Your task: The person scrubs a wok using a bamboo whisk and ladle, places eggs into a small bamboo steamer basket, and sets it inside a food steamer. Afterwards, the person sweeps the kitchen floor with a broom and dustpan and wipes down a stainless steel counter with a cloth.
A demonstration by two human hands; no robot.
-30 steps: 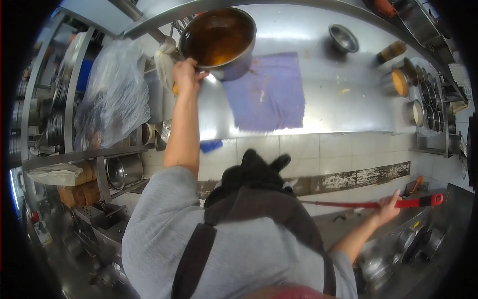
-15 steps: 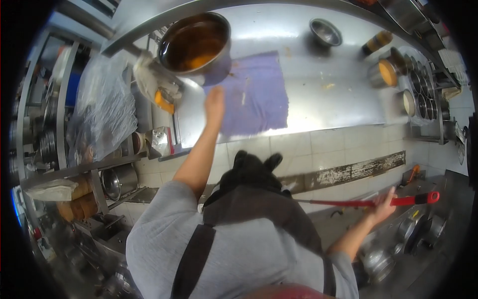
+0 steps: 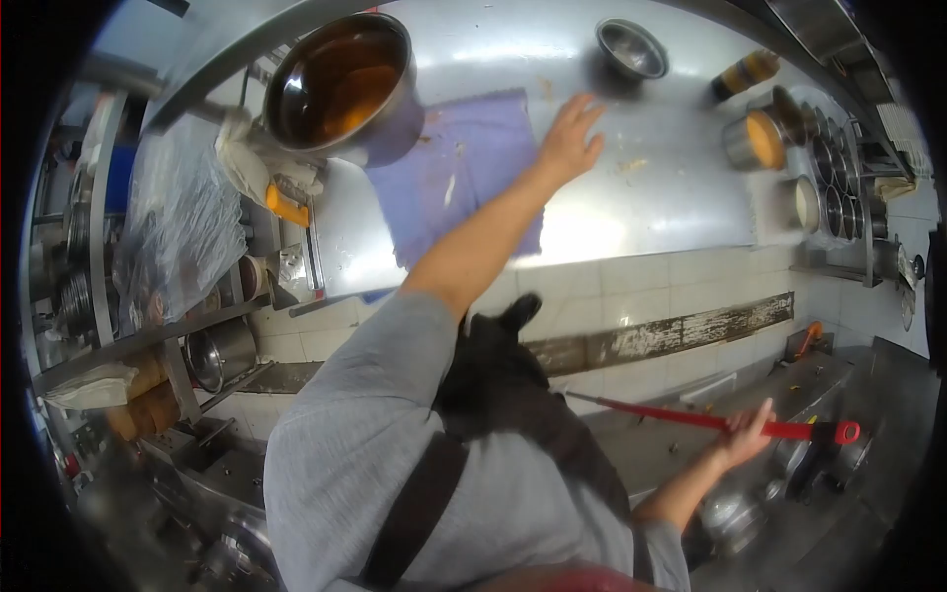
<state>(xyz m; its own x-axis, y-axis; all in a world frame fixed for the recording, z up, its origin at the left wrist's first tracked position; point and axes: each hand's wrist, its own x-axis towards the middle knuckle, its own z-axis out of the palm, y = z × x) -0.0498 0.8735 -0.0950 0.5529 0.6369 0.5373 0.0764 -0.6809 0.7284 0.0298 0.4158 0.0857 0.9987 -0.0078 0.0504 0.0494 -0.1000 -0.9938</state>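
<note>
My left hand (image 3: pixel 572 141) is stretched out over the steel table (image 3: pixel 641 212), fingers apart and holding nothing. Just beyond it lies a small steel bowl (image 3: pixel 632 49). A large pot (image 3: pixel 387 123) with brown liquid stands at the back left, partly over a purple cloth (image 3: pixel 446 183), which my left forearm crosses. On the right, my right hand (image 3: pixel 747 436) is wrapped round the red handle of a long tool (image 3: pixel 681 416). The tool's thin metal end points left towards my apron.
Containers with orange (image 3: pixel 764 139) and pale contents (image 3: pixel 809 204), a bottle (image 3: pixel 747 75) and a rack of round tins (image 3: pixel 835 178) line the table's right side. Clear plastic (image 3: pixel 182 217) hangs by the left shelves. Pans (image 3: pixel 732 518) lie at the lower right.
My left hand has let go of the large pot and moved right across the cloth towards the small bowl. My right hand keeps its grip on the red handle, now slightly lower in view.
</note>
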